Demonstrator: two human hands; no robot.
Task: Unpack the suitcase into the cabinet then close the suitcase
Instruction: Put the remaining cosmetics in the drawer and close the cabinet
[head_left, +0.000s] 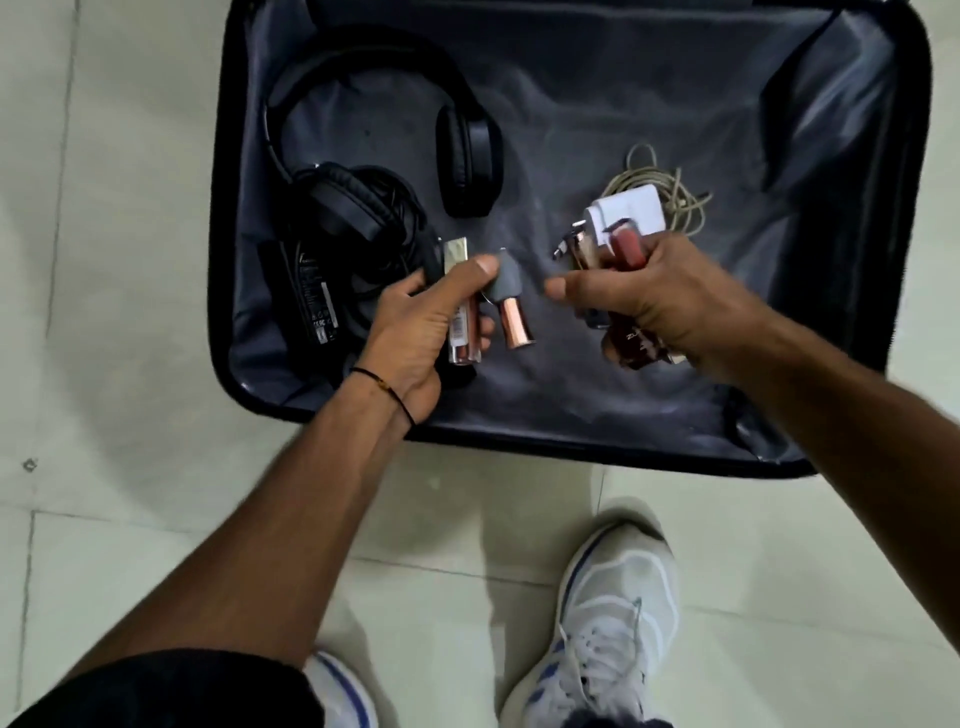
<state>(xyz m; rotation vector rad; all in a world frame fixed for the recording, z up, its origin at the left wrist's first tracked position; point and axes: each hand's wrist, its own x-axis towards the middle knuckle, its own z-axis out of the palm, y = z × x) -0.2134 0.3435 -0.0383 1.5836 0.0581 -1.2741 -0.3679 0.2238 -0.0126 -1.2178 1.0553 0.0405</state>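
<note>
An open black suitcase (857, 156) with dark lining lies on the floor. My left hand (415, 332) grips a clear pink lip-gloss tube (460, 332) with a gold cap, and its thumb touches a grey-tipped rose-gold cosmetic applicator (511, 306). My right hand (644, 296) holds a bundle of small cosmetics, among them a dark red bottle (636, 348) and a pinkish tube (631, 249). Black headphones (363, 156) and a black power adapter with cable (311, 296) lie at the left of the case. A white charger (628, 213) with a coiled beige cable (675, 192) lies behind my right hand.
The suitcase rests on pale floor tiles (104, 260). My white sneakers (608, 623) stand just before its near edge. The case's right half holds only bare lining. No cabinet is in view.
</note>
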